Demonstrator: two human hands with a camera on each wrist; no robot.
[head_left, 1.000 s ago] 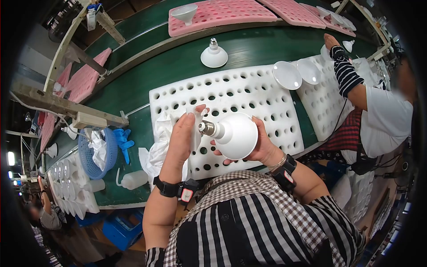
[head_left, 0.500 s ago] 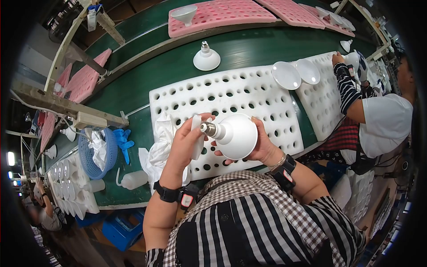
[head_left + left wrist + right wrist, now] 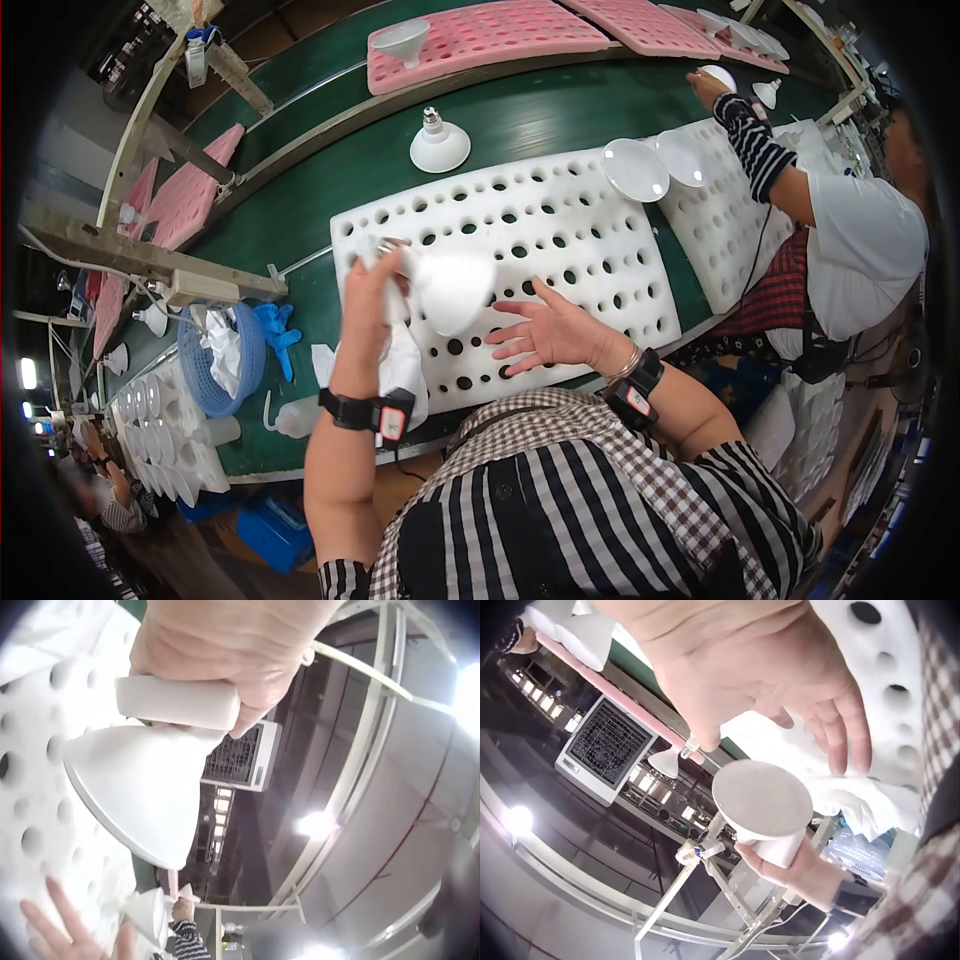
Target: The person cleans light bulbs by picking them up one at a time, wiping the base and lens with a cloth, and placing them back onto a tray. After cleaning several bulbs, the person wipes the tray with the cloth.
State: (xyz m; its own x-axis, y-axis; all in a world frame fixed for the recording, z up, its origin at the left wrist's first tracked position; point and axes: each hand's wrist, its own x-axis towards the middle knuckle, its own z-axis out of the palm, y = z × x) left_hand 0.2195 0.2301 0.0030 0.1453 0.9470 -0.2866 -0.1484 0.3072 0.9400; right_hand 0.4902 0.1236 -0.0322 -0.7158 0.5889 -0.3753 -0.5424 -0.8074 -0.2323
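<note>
My left hand [image 3: 372,305] holds a white reflector lamp bulb [image 3: 455,290] near its narrow neck, with the wide face turned to the right. A white rounded block [image 3: 176,701] is held in the same hand, lying against the bulb's neck. Over the right of the bulb, my right hand [image 3: 550,330] is spread palm up, apart from it and holding nothing. Both hands are above a white foam tray [image 3: 545,228] full of holes. In the right wrist view, the bulb's round face [image 3: 761,799] shows beyond the right fingers.
Another bulb [image 3: 440,150] stands face down on the green surface behind the tray. Two bulbs [image 3: 635,170] lie at its far right corner. White cloth [image 3: 405,370], a squeeze bottle [image 3: 297,417], a blue basket [image 3: 250,370] and blue glove [image 3: 275,335] are left. Another person [image 3: 860,240] works at right.
My right hand has let go of the bulb and spread its fingers. My left hand has carried the bulb leftward. The bulb standing behind the tray has shifted left.
</note>
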